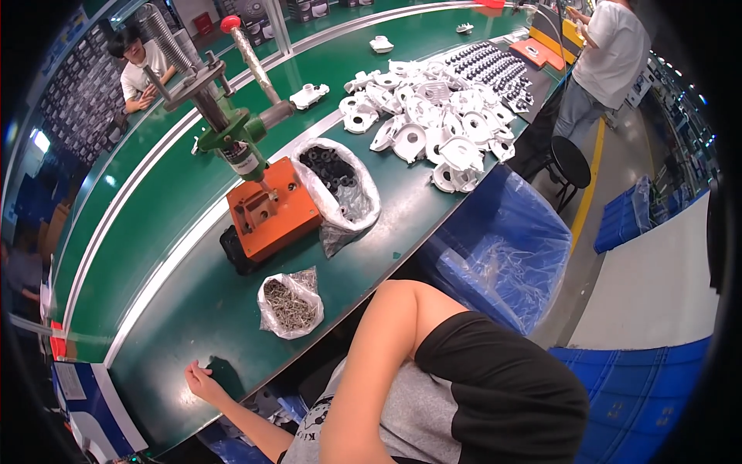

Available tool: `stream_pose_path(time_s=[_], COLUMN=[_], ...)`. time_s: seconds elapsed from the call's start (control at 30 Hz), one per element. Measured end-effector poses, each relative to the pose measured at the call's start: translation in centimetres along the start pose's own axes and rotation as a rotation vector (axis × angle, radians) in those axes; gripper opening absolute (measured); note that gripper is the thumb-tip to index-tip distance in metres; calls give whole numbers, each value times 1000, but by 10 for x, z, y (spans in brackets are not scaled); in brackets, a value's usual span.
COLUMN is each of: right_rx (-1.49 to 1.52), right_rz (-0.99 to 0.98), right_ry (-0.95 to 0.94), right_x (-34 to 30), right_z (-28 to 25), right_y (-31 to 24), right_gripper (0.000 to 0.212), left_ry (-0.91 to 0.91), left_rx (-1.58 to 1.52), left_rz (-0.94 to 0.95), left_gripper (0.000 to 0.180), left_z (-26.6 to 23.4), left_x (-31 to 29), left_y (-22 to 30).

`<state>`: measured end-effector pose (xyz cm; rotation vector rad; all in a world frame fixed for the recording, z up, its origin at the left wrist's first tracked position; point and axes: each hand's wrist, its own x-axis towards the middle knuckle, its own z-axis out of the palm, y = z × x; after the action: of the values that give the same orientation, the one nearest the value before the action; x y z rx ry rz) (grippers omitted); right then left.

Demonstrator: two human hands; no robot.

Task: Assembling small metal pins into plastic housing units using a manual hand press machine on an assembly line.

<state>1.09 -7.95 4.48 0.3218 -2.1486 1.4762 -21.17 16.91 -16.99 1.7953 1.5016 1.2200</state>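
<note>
My left hand (200, 381) is over the near left end of the green worktable (166, 348), its fingers loosely curled and a little apart. I see nothing held in it. My right arm (386, 348) is bent at the elbow, and its forearm runs down out of the lower edge, so that hand is hidden from view. Nearest to my left hand is a clear bag of small metal screws or pins (289, 306). Beyond it stands a green hand press (236, 139) with a red-knobbed lever, above an orange fixture block (272, 213). A bag of black parts (340, 185) leans beside the block.
Many white plastic housings (433, 108) lie piled on the table's far right, beside rows of black-and-white parts (491, 69). A green conveyor (131, 224) runs behind. At right are a lined blue bin (502, 247) and a black stool (570, 162). Two people (610, 46) work farther off.
</note>
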Motion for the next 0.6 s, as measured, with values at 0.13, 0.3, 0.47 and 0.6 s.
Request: stream_pose_path(time_s=[0.13, 0.3, 0.47, 0.6], right_rx=[-17, -39, -59, -167], right_rz=[27, 57, 86, 209], right_ry=[-53, -112, -187, 4], right_x=[4, 10, -5, -69], right_z=[3, 3, -30, -81], right_y=[2, 7, -16, -58], right_gripper=[19, 21, 24, 26], left_ry=[0, -5, -7, 18], left_rx=[21, 13, 6, -8], left_rz=[24, 7, 31, 9], left_gripper=[19, 18, 18, 18], left_z=[2, 2, 2, -1], left_x=[0, 3, 3, 1], left_y=[2, -1, 1, -4])
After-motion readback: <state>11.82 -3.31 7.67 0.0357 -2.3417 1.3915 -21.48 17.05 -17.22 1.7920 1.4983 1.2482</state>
